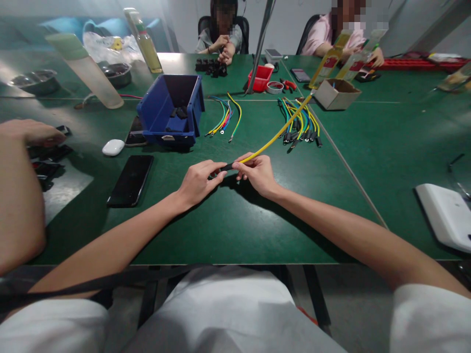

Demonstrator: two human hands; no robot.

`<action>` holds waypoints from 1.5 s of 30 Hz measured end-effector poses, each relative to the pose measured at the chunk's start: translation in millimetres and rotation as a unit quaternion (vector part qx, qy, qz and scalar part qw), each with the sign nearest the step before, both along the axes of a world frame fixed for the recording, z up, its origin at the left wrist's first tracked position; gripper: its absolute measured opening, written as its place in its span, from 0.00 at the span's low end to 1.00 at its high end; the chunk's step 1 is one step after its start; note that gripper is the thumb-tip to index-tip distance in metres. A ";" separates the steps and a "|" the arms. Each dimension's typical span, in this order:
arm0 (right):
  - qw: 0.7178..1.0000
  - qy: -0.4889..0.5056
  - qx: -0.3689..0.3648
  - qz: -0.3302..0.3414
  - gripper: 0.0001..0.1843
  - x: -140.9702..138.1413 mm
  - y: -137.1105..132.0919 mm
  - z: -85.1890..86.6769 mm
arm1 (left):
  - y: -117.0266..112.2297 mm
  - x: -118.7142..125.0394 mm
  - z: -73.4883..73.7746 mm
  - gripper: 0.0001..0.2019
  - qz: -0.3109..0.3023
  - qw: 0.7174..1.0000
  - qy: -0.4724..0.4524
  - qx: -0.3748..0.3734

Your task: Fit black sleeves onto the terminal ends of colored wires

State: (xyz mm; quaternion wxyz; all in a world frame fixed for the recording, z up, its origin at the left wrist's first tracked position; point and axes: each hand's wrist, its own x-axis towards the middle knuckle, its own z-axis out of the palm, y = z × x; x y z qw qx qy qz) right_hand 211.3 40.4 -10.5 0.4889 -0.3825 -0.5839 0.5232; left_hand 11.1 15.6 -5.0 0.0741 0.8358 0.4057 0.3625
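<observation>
Wht sleeves (55,321), arms (327,214) fwd, hands (197,181) (260,175) pinching yel. cable (276,138).

The head view looked forward and down from the wearer's head, near, behind and above the grip of left hand (200,182) and right hand (260,175), with the white shirt (228,314) nearer than the grip and the green table (243,233) reaching beyond it.

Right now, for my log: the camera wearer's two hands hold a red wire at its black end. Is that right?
Not red: the head view shows the left hand and right hand holding a yellow wire at its black end.
</observation>
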 end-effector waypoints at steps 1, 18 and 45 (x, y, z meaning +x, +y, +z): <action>1.000 -0.001 -0.004 -0.003 0.17 -0.2 0.0 0.1 | 0.2 -0.2 -0.3 0.12 -0.001 1.000 -0.001 0.002; 1.000 0.001 -0.010 -0.001 0.19 -1.6 0.1 -1.3 | 0.4 -0.1 -0.7 0.13 -0.001 1.000 0.007 -0.007; 1.000 -0.008 0.011 -0.026 0.31 -2.1 1.0 -6.0 | -0.1 3.0 -1.9 0.12 0.027 0.999 -0.010 -0.040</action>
